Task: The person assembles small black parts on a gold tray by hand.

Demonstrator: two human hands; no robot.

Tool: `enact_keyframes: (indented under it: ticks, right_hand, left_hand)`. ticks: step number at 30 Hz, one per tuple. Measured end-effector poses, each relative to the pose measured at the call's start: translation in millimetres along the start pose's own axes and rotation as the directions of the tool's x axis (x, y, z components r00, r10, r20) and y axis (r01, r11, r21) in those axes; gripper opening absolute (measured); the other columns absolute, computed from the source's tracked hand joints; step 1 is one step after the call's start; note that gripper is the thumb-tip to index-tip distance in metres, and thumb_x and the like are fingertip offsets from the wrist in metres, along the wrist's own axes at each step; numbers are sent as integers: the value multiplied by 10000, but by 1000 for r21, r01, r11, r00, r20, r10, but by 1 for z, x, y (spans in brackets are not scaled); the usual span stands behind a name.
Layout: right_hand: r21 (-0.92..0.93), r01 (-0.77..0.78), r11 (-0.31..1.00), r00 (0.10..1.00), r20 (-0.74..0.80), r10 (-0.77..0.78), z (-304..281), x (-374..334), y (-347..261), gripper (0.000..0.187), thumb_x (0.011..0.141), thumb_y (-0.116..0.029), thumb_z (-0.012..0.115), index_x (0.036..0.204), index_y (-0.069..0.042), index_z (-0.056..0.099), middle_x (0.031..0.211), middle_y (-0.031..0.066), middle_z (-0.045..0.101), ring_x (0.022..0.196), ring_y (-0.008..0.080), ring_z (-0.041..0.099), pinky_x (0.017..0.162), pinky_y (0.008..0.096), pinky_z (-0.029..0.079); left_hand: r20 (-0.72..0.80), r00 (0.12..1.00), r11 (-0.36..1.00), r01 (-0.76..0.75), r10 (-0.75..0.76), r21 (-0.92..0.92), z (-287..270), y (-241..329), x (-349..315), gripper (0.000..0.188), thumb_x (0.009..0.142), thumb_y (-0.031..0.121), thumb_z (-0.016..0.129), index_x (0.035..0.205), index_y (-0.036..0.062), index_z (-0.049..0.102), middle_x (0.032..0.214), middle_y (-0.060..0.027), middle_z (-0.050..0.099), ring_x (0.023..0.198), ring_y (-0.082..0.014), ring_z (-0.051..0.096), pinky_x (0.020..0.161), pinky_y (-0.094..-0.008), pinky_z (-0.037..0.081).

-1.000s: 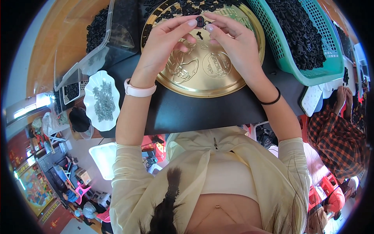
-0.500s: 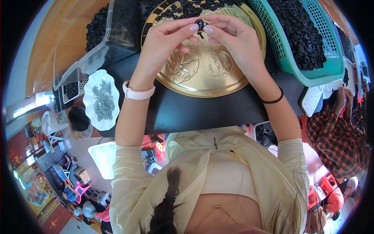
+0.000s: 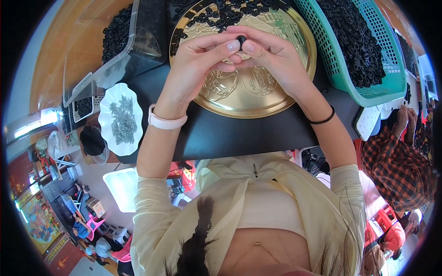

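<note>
Between the fingertips of both hands sits a small black plastic part (image 3: pixel 241 41), rounded at the top and mostly covered by the fingers. My left hand (image 3: pixel 202 55) pinches it from the left with thumb and fingers. From the other side my right hand (image 3: pixel 274 53) grips it the same way, thumb in front. Both hands are above a round gold tray (image 3: pixel 248 110) with raised patterns. Many loose black parts (image 3: pixel 225 14) like it lie over the tray's far side.
On the left, a white scalloped dish (image 3: pixel 107 122) holds small metal pieces (image 3: pixel 123 122). Behind it stands a clear bin (image 3: pixel 131 46) with black parts. A green basket (image 3: pixel 368 94) heaped with black parts (image 3: pixel 352 50) is at right. Another person (image 3: pixel 398 161) in a checked shirt sits beyond it.
Both hands have come slightly nearer to me and closer together. The black part has turned, and its thin stem, visible before, is now hidden behind fingers.
</note>
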State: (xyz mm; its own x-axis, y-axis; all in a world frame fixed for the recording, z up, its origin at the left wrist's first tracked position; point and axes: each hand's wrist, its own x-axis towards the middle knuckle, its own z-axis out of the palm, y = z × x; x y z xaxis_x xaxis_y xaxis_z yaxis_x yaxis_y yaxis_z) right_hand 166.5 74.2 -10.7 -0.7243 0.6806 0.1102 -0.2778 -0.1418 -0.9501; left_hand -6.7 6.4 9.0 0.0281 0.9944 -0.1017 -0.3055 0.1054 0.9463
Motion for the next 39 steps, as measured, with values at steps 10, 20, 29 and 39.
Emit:
enact_keyframes:
  ticks: [10, 20, 29, 39]
  right_hand:
    - [-253, 202, 946, 931, -250, -266, 11, -5, -40, 236, 925, -173, 555, 1103, -37, 629, 1007, 62, 655, 862, 130, 623, 745, 254, 515]
    - [-947, 58, 314, 995, 29, -95, -27, -33, -53, 293, 776, -139, 647, 1059, -65, 626, 949, 111, 617, 815, 274, 602, 718, 337, 494]
    - [-999, 7, 52, 998, 3, -60, -38, -41, -40, 139, 752, -20, 587, 891, -24, 584, 864, 113, 585, 868, 307, 572, 742, 387, 473]
    - [-999, -13, 29, 973, -19, -229, -54, -29, -26, 227, 756, 58, 532, 968, 8, 598, 924, 174, 587, 897, 352, 569, 802, 398, 459]
  left_hand:
    - [-142, 979, 948, -99, 147, 303, 7, 25, 3, 337, 898, 156, 611, 1196, 47, 499, 1111, -128, 645, 863, -145, 666, 625, -198, 532]
    - [-277, 947, 749, 62, 166, 660, -31, 19, -23, 196, 883, 133, 588, 1057, 73, 657, 966, -47, 676, 618, -58, 595, 517, -175, 434]
    - [57, 862, 84, -115, 503, 990, -29, -12, 47, 244, 835, 250, 632, 1018, 98, 689, 967, -105, 635, 874, -290, 624, 770, -361, 497]
    - [148, 852, -7, -167, 502, 986, -47, -16, 58, 187, 839, 225, 614, 957, 103, 692, 934, -66, 629, 829, -280, 629, 715, -363, 516]
